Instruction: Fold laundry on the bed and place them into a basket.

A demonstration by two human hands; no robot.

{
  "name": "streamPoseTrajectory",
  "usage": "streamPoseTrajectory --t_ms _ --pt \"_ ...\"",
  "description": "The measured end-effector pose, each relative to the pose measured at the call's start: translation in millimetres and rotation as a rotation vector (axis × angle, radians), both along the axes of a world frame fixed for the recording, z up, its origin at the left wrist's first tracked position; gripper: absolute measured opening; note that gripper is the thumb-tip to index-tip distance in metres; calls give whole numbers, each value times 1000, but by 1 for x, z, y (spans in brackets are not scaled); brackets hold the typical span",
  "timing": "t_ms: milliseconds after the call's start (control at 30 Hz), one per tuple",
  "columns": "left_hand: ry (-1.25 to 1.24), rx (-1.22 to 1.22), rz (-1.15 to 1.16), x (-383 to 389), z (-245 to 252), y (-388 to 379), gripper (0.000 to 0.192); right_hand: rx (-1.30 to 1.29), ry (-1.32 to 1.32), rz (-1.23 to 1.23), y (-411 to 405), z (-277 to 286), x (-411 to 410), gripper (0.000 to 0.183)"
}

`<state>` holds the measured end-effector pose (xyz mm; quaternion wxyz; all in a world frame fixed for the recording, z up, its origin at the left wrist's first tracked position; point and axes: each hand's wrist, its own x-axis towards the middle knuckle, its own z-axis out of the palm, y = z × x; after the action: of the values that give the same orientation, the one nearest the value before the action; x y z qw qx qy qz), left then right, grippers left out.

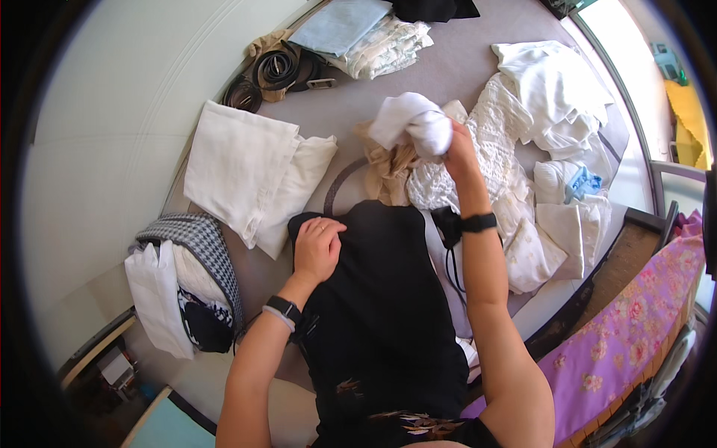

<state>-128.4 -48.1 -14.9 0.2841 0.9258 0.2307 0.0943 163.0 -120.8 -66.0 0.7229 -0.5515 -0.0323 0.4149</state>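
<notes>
A bundled white cloth (411, 123) is in the grip of my right hand (464, 150), raised over the pile in front of me. Beneath it are a crumpled beige cloth (386, 176) and a white textured knit garment (493, 129). My left hand (318, 246) rests with bent fingers on the black fabric (381, 280) over my lap and holds nothing that I can see. Just beyond that hand, to the left, folded white cloths (246, 168) overlap one another.
A houndstooth bag (193, 232) stuffed with cloths stands at left. Coiled belts (275, 70) and folded fabrics (341, 28) lie at the back. White garments (552, 89) and small folded pieces (560, 235) spread right, near purple floral fabric (622, 325).
</notes>
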Motion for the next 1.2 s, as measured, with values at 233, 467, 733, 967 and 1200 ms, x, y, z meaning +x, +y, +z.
streamPoseTrajectory --t_ms 233,467,733,967,1200 --pt "-177 -170 172 1 5 -11 30 299 181 -59 -65 140 -59 35" --pt "-854 -458 294 10 138 -70 48 326 202 158 -106 208 -132 31" --pt "-769 -1128 268 -44 191 -70 32 555 240 429 -138 236 -167 36" --pt "-650 -1357 108 -91 224 -69 27 390 -52 194 -145 244 -171 25" --pt "-950 -1381 322 -113 238 -54 28 890 18 209 -157 233 -129 41"
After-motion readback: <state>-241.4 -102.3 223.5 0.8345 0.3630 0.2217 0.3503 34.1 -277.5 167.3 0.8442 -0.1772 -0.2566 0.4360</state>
